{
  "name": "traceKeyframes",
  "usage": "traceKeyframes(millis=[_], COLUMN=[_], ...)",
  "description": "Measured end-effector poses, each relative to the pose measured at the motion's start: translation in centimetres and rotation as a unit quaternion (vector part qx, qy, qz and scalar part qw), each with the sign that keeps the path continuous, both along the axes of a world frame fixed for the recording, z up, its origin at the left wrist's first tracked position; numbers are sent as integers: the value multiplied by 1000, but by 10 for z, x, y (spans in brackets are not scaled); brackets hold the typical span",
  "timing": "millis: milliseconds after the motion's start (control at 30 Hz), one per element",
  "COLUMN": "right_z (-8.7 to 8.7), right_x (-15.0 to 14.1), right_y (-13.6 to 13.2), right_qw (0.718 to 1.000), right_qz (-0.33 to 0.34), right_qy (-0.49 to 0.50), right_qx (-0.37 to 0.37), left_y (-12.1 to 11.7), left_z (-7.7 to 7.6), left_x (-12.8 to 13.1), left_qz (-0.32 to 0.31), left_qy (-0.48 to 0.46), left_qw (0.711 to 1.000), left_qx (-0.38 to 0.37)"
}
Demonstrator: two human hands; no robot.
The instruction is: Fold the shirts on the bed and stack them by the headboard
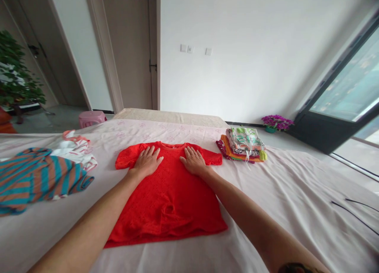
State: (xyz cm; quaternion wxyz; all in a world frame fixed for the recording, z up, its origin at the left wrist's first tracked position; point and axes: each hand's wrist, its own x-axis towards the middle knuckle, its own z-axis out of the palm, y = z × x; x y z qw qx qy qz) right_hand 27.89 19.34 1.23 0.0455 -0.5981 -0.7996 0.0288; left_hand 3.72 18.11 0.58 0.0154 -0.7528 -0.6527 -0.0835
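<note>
Your left hand (146,161) and right hand (194,160) lay flat, fingers extended and grasping nothing, on the upper part of the red shirt (177,182). It was spread over the pale sheet (266,209), between a rumpled striped garment (44,178) and a folded clothes stack (247,142).

I'm clearly in a home: folded clothes (245,143) sit on a floral sheet (154,131) just right of the right hand (194,160), and beyond the left hand (147,160) stand a pink stool (92,118), a leafy houseplant (17,77) and a door (127,48).
</note>
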Motion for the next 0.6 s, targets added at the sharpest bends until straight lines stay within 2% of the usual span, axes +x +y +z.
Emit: traceKeyframes(millis=[100, 200, 267, 400, 500, 600], right_z=[12, 22, 21, 8, -1, -2], right_x=[12, 1, -17, -44, -40, -20], right_y=[-8, -31, -55, -100, -116, -118], right_qw=[999, 998, 997, 998, 998, 998], right_qz=[-36, -66, -50, 21, 30, 4], right_qy=[-15, 13, 48, 61, 41, 25], right_qx=[-7, -10, -16, -6, 30, 51], left_y=[-12, -36, -57, -102, -125, -138], left_z=[7, 14, 15, 8, 3, 1], left_x=[-1, 12, 26, 43, 32, 8], left_qz=[7, 19, 14, 2, -9, -9], left_qy=[-3, -4, -4, 0, 8, 16], left_qw=[1000, 999, 999, 1000, 1000, 1000], left_qx=[-29, -38, -38, -16, 16, 22])
